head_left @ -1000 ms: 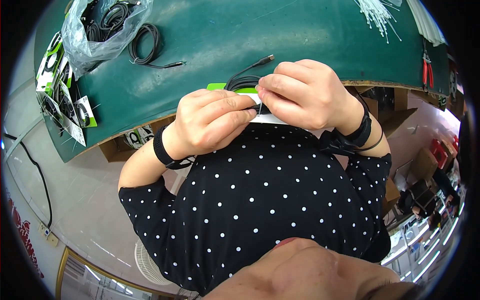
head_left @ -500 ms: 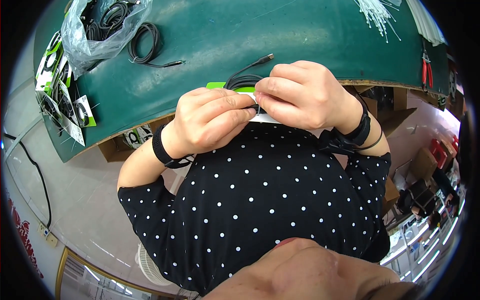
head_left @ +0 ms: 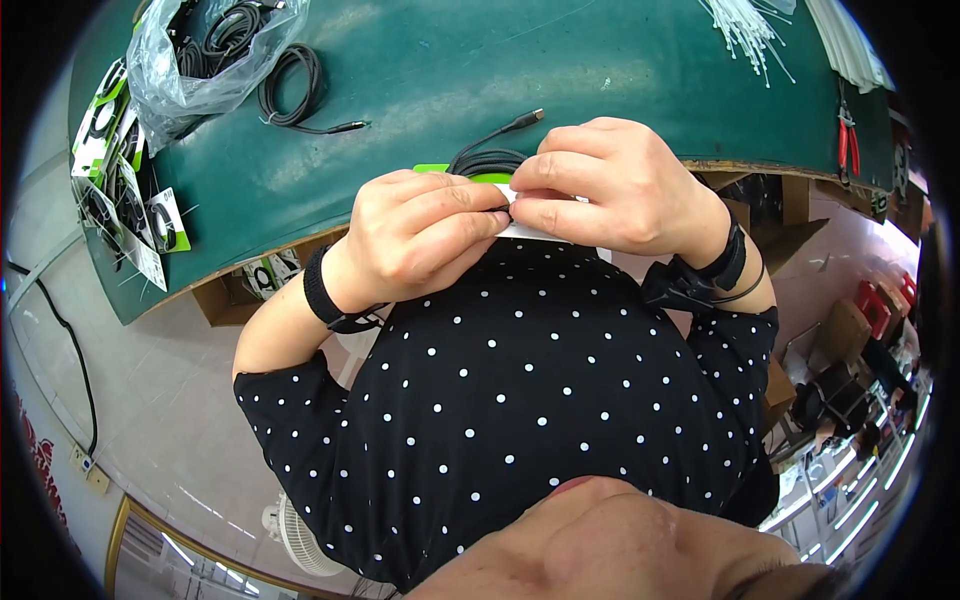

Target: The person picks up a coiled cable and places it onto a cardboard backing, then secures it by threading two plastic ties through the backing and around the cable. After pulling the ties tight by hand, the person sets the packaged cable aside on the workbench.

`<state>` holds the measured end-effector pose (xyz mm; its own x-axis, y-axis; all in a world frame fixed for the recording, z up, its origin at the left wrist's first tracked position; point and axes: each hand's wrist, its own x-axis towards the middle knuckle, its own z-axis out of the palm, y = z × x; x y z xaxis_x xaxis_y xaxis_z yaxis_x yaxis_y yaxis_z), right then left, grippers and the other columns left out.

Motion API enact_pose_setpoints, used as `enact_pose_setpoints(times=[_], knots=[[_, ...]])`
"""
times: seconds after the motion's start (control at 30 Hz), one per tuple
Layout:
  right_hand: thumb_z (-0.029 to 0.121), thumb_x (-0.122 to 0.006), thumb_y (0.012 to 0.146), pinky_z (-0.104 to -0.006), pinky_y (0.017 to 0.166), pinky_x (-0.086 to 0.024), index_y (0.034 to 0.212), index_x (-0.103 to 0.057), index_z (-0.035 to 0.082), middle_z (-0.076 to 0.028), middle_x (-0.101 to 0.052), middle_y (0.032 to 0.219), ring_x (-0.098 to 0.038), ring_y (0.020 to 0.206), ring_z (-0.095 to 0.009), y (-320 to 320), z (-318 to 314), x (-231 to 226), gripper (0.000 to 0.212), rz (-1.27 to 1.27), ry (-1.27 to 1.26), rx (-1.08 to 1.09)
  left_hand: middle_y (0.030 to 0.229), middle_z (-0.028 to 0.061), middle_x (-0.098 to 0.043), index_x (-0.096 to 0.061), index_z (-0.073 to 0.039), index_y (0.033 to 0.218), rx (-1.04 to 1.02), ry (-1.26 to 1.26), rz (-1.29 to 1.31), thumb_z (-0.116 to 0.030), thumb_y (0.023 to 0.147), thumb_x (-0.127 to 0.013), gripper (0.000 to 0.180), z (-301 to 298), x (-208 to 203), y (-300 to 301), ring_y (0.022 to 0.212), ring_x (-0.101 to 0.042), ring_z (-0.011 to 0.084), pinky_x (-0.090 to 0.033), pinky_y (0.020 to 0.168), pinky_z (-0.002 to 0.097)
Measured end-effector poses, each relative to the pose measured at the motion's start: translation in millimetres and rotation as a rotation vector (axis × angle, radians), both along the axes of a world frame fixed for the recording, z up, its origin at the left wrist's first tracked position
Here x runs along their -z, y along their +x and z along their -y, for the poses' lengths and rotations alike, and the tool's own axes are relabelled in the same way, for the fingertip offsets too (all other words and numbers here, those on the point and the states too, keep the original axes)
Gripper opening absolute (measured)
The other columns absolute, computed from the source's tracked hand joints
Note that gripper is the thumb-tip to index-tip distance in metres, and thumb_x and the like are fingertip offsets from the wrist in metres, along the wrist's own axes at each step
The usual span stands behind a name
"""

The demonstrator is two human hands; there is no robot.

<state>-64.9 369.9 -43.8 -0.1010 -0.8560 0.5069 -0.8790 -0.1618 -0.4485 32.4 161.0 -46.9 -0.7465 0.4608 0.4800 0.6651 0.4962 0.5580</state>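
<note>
A green and white backing card (head_left: 540, 235) lies at the near table edge, close against my body, partly hidden by my hands. On it rests a coiled black cable (head_left: 490, 162), its plug end (head_left: 527, 119) sticking out toward the far side. My left hand (head_left: 425, 235) is closed over the card's left part, fingertips at its middle. From the other side my right hand (head_left: 620, 190) pinches thumb and forefinger together there, almost touching the left fingertips. Whatever small thing lies between the right fingertips is hidden.
On the green table (head_left: 440, 70), a clear plastic bag (head_left: 185, 95) of black cables and a loose cable coil (head_left: 292, 88) lie left of carded cables (head_left: 125, 190)... White cable ties (head_left: 745, 30) and red-handled pliers (head_left: 848, 145) are at right. Open cardboard boxes (head_left: 795, 235) stand below the edge.
Both hands stay at the card with only small finger shifts. The right fingertips have come down slightly and cover more of the card's middle, where a thin white strip showed before.
</note>
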Motion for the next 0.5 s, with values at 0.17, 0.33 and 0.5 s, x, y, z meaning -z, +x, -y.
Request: enact_pose_setpoints(times=[0.17, 0.33, 0.5], knots=[[0.013, -0.067, 0.07, -0.0277, 0.05, -0.046, 0.082, -0.063, 0.003, -0.006, -0.062, 0.085, -0.061, 0.069, -0.018, -3.2, 1.6, 0.5, 0.015, -0.054, -0.009, -0.02, 0.084, 0.0086, -0.069, -0.066, -0.004, 0.078, -0.004, 0.003, -0.019, -0.002, 0.061, -0.073, 0.018, 0.4, 0.7, -2.3, 0.07, -0.067, 0.0213, -0.053, 0.061, 0.0292], [0.012, -0.066, 0.07, -0.0281, 0.05, -0.046, 0.082, -0.063, 0.003, -0.006, -0.062, 0.085, -0.06, 0.069, -0.018, -4.5, 2.9, 0.3, 0.015, -0.037, -0.017, -0.08, 0.084, 0.0063, -0.069, -0.065, -0.006, 0.077, -0.007, -0.003, -0.034, -0.005, 0.066, -0.073, 0.014, 0.2, 0.7, -2.6, 0.07, -0.068, 0.0194, -0.054, 0.059, 0.0291], [0.011, -0.066, 0.07, -0.0287, 0.05, -0.046, 0.082, -0.063, 0.002, -0.006, -0.061, 0.084, -0.06, 0.069, -0.019, -7.1, 6.9, 5.3, 0.015, 0.03, -0.07, -0.09, 0.084, 0.0056, -0.069, -0.065, -0.007, 0.077, -0.014, -0.013, -0.016, -0.005, 0.065, -0.073, 0.015, 1.5, -1.2, -3.0, 0.069, -0.067, 0.0191, -0.053, 0.057, 0.0285]])
